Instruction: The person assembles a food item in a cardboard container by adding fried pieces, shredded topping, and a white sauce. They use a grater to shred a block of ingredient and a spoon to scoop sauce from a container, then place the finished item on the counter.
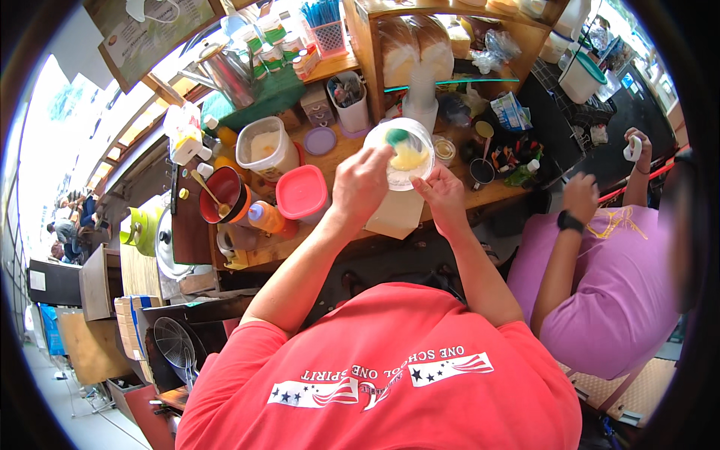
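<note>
Over the counter, a round white tub (430, 155) is tilted so that its open mouth faces me. A soft yellow mass (409, 155) lies inside it. My right hand (444, 196) is closed on the tub's near right rim, thumb at the edge. My left hand (360, 184) is closed at the tub's left side, around a green utensil (396, 136) whose blurred green end reaches into the tub; its exact kind is unclear. Below the tub, a pale sheet or box flap (396, 214) sticks out past the counter's front edge.
Left on the counter are a pink-lidded tub (301, 190), an orange bottle (266, 217), a red bowl with a spoon (223, 196) and a square white container (268, 150). Bread loaves (415, 51) fill the shelf behind. A person in purple (600, 277) stands close at right.
</note>
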Demonstrator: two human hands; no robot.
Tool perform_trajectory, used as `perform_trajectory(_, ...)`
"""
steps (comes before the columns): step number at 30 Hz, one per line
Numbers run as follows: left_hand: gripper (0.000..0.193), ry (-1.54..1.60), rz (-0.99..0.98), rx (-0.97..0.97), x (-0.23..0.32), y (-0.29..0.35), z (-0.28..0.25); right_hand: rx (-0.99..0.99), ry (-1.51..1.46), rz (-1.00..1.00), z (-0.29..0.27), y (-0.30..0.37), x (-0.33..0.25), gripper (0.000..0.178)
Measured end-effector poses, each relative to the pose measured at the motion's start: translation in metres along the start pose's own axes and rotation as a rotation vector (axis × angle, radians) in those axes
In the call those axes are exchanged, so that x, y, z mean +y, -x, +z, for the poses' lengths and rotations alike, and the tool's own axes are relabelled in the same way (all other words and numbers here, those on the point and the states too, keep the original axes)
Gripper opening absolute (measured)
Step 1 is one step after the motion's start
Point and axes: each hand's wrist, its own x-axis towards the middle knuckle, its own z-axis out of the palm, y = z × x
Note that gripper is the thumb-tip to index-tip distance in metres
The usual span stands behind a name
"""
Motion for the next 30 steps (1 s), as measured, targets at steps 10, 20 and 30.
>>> perform_trajectory(10, 0.011, 0.010, -0.047, -0.277, -0.031, 0.010, 0.000, 0.118, 0.072, -0.114, 0.031, -0.004, 0.030, 0.022)
perform_trajectory(20, 0.013, 1.091, -1.302, -0.068, -0.058, 0.009, 0.022, 0.279, 0.059, 0.074, 0.032, 0.012, 0.062, 0.023)
perform_trajectory(30, 0.015, 1.148, -1.439, -0.009, -0.125, 0.058, -0.019, 0.477, 0.030, 0.383, -0.014, 0.023, 0.068, 0.026)
